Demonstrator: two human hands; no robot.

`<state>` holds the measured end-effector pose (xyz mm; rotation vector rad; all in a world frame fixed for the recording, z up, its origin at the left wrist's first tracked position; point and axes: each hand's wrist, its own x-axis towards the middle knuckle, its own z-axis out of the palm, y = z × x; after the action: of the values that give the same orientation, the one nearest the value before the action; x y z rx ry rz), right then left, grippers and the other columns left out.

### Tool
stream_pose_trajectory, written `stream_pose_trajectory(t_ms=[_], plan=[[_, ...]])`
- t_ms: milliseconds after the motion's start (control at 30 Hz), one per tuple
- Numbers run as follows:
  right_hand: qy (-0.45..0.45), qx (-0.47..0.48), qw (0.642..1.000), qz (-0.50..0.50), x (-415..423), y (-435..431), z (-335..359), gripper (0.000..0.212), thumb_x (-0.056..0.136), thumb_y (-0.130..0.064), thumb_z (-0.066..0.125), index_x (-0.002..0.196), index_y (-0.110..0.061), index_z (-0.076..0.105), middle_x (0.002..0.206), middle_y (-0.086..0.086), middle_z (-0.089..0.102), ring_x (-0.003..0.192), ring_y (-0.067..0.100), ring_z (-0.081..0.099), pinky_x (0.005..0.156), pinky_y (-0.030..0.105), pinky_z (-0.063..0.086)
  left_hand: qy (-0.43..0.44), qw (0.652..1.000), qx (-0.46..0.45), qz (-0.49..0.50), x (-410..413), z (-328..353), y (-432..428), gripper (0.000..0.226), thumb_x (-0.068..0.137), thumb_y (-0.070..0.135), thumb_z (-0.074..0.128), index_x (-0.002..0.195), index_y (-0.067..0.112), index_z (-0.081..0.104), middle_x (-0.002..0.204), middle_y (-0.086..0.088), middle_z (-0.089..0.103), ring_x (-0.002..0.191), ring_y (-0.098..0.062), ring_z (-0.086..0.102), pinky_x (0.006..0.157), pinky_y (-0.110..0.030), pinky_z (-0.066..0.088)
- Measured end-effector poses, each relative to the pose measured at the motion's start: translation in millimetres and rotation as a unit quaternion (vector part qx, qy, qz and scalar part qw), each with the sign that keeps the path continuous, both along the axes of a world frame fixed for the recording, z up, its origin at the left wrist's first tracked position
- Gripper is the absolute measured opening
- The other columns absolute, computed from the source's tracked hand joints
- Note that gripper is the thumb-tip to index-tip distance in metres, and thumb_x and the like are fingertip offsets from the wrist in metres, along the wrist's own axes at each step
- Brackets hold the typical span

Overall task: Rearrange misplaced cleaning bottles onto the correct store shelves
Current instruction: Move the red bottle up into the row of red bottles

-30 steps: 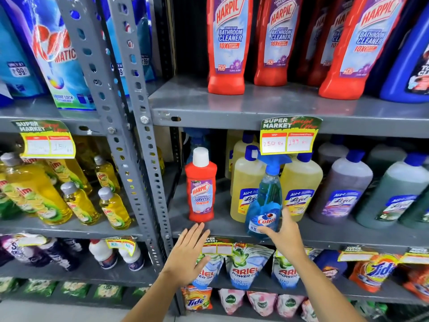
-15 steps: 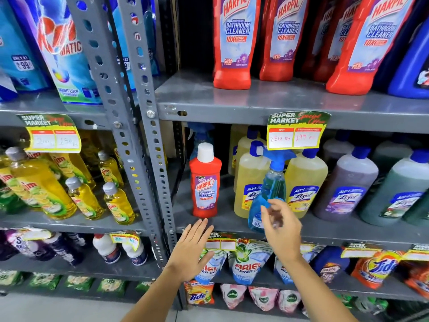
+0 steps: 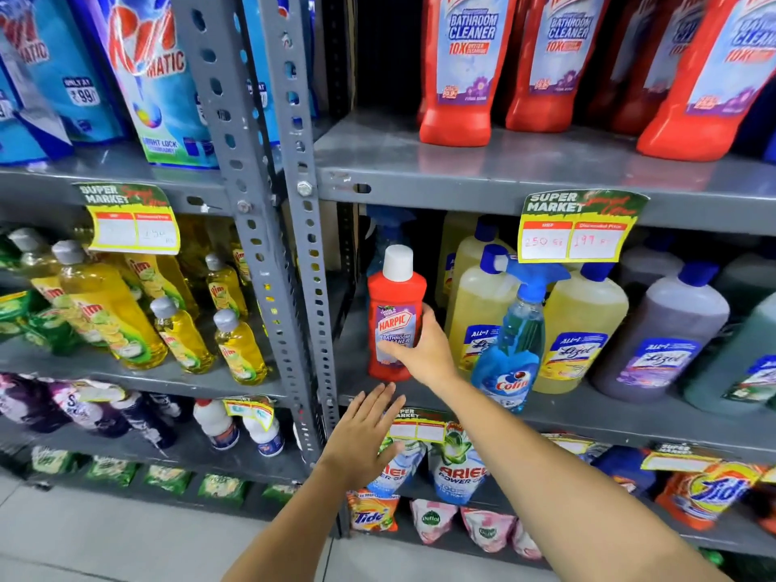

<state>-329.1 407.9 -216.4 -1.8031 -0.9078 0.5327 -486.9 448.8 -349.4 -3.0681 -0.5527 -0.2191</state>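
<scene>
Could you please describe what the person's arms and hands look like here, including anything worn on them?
Both forearms are bare as far as the picture shows, with no sleeve edge in view. The left hand and the right hand wear no gloves. No watch, bracelet or ring shows on either wrist or on the fingers. No markings or bandages are visible.
</scene>
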Motion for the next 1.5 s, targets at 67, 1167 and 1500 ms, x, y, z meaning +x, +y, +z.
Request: stream_pose_trajectory(t_ms=[67, 1167, 1500], plan=[[-0.004, -0.015, 1.0, -0.001, 2, 4, -3, 0.072, 0.075, -0.021, 0.083, 0.135, -0.015, 0.044, 0.131, 0.007, 0.061, 0.121, 0.023, 0.058, 0.1, 0.04, 0.049, 0.004, 1.0, -0.002, 0.0, 0, 2, 0, 0.067, 0.103, 0.056, 0.024, 0.156, 0.014, 0.016, 0.162, -0.01, 0.014, 0.148, -0.026, 0.01, 0.115, -0.043, 0.007], [-0.191, 0.214, 0.955, -0.073, 131, -119, 323, 0.051, 0.079, -0.019, 0.079, 0.124, -0.012, 0.056, 0.118, 0.001, 0.068, 0.107, 0.015, 0.065, 0.096, 0.04, 0.053, -0.309, 0.939, 0.149, -0.014, 74, 341, -3, 0.054, 0.099, 0.046, 0.035, 0.128, 0.009, 0.061, 0.129, -0.008, 0.063, 0.123, -0.026, 0.054, 0.099, -0.042, 0.035], [-0.167, 0.117, 0.978, -0.033, 131, -117, 290, 0.094, 0.046, -0.019, 0.096, 0.128, -0.019, 0.048, 0.116, -0.006, 0.067, 0.107, 0.008, 0.063, 0.092, 0.026, 0.051, -0.326, 0.933, 0.149, -0.017, 74, 338, -2, 0.051, 0.099, 0.046, 0.036, 0.125, 0.011, 0.062, 0.127, -0.006, 0.064, 0.118, -0.024, 0.056, 0.093, -0.039, 0.036]])
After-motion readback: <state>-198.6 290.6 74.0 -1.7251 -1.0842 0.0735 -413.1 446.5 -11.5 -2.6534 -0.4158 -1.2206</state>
